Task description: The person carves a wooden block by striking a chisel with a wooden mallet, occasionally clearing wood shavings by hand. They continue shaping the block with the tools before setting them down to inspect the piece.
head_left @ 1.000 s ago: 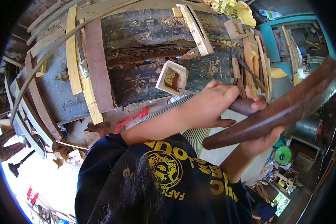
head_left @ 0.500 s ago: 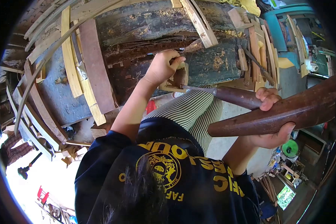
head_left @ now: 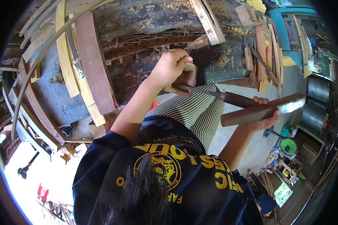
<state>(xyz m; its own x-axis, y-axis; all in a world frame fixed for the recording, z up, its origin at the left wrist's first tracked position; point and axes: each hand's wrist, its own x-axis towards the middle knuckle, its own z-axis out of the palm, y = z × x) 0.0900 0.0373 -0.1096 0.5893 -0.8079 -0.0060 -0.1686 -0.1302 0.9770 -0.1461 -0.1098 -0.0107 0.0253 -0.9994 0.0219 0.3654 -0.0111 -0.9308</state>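
My left hand [head_left: 173, 64] is closed at the upper edge of a small wooden block [head_left: 189, 76] with a hollowed face, at the near edge of the workbench. Its fingertips are partly hidden. Against the block's lower part rests the metal blade of a long chisel-like tool [head_left: 237, 100] with a dark wooden handle; its tip is hard to make out. My right hand [head_left: 268, 117] is wrapped around a thick dark brown wooden bar [head_left: 244, 115], and its fingers also close over the butt of the tool's handle. The bar lies beneath the handle, one end shining in the light.
Planks [head_left: 95, 62] and thin strips lie across the dark, worn bench [head_left: 139, 22] on the left. A split wood piece [head_left: 208, 22] lies at the back. More offcuts and a handled tool [head_left: 264, 65] sit at the right end. A green fan [head_left: 288, 147] stands lower right.
The wooden bar has swung down and away from my face, with my right hand slightly lower and further left. My left hand stays at the block; the whole view has shifted a little.
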